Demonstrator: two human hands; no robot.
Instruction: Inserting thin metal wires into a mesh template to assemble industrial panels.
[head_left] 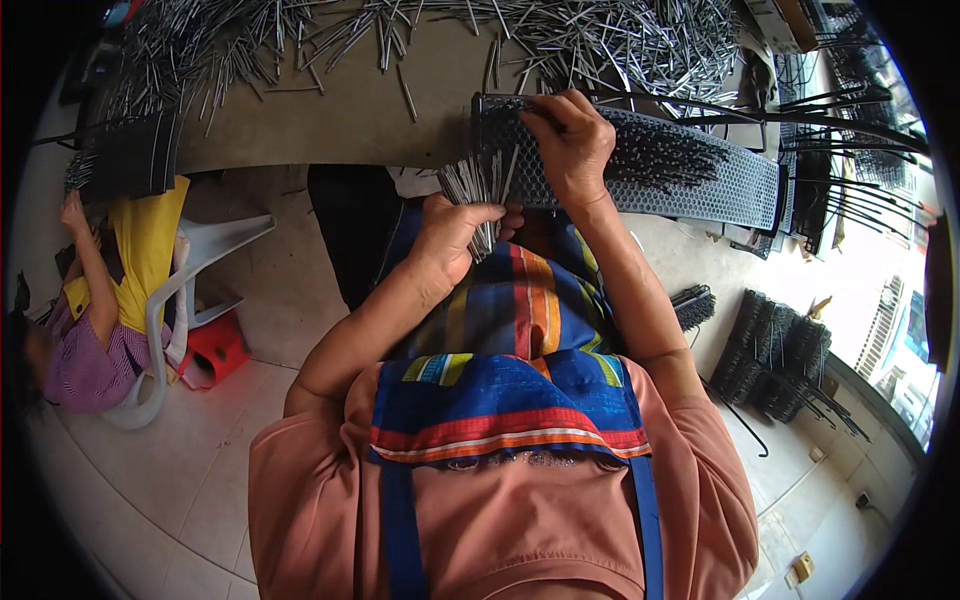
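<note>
My left hand [447, 238] is closed around a bundle of thin grey metal rods [465, 182], its thumb laid across them. The rods fan out a little at their upper ends. My right hand [574, 150] is closed in a pinch over the left part of a long grey perforated panel [700, 203]. What the pinching fingertips hold, if anything, is too small to make out. Dark rod ends [670, 155] fill many holes in the panel's middle, to the right of my right hand. The panel lies across the table's near edge, above my lap.
Loose metal rods [630, 45] lie heaped along the far side of the brown table [330, 125]. At the left a co-worker in a purple top [95, 365] sits by a dark panel [125, 155]. Dark racks with long hooks [770, 350] stand on the floor at right.
</note>
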